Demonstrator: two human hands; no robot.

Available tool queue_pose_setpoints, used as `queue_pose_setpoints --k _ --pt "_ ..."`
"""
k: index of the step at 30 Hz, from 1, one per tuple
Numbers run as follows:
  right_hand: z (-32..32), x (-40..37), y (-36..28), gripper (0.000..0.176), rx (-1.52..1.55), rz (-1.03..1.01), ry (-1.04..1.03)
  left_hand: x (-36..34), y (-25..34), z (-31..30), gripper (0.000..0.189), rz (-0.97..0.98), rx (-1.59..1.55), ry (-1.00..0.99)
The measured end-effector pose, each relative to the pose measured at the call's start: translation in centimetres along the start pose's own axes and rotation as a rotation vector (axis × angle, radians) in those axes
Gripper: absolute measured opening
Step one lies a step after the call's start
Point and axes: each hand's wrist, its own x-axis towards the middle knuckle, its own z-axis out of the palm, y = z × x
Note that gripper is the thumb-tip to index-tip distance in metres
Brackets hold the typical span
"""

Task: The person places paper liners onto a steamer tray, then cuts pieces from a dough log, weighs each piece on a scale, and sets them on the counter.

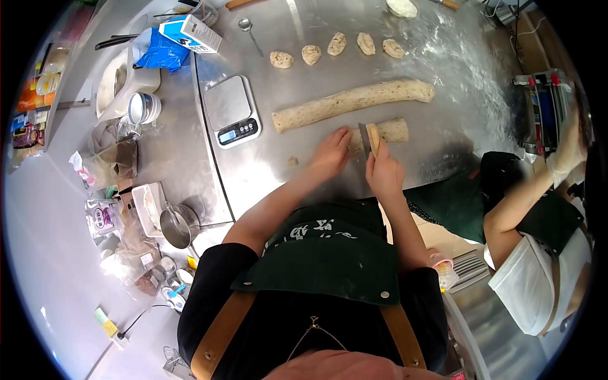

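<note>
My right hand [385, 168] is closed around the wooden handle of a bench scraper [373, 138]. Its metal blade stands upright across the shorter dough log [394, 130], towards the log's left end. Against that left end, just left of the blade, my left hand [332, 152] grips the dough with bent fingers; part of the dough there is hidden. A longer dough log [354, 104] lies just beyond, slightly slanted. Farther back, several cut dough pieces [311, 55] sit in a row. A small dough scrap [292, 161] lies left of my left hand.
A digital scale [232, 112] stands to the left on the steel table [253, 183], near a spoon [250, 35]. Flour is spread at the right. A carton [191, 34], a blue bag [163, 50] and a metal pot [179, 226] are farther left. Another person's arm [525, 196] is at right.
</note>
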Motion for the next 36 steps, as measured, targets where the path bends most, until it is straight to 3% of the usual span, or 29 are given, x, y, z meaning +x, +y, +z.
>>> queue_pose_setpoints --k 8,14,23,26,32,35,36 --pt "3.6 0.8 0.3 0.029 -0.162 -0.007 -0.062 0.4 -0.6 0.8 0.052 0.028 -0.014 0.039" --pt "3.5 2.4 0.9 0.024 -0.146 0.166 -0.266 0.7 0.1 0.1 0.054 -0.047 0.040 -0.044" --pt "5.5 3.3 1.7 0.028 -0.087 0.137 -0.210 0.5 -0.9 0.5 0.053 -0.064 0.007 -0.034" --pt "4.8 3.3 0.7 0.027 -0.058 0.183 -0.219 2.1 -1.2 -0.1 0.053 -0.190 -0.075 0.005" --pt "4.1 -0.9 0.9 0.029 -0.070 0.301 -0.296 4.5 -1.9 -0.6 0.059 -0.205 0.019 -0.265" --pt "3.6 -3.7 1.7 0.040 -0.100 0.281 -0.306 4.9 -1.2 -1.3 0.050 -0.209 0.041 -0.331" --pt "3.6 -4.6 2.0 0.040 -0.089 0.278 -0.292 4.5 -1.2 -1.1 0.048 -0.158 0.050 -0.271"
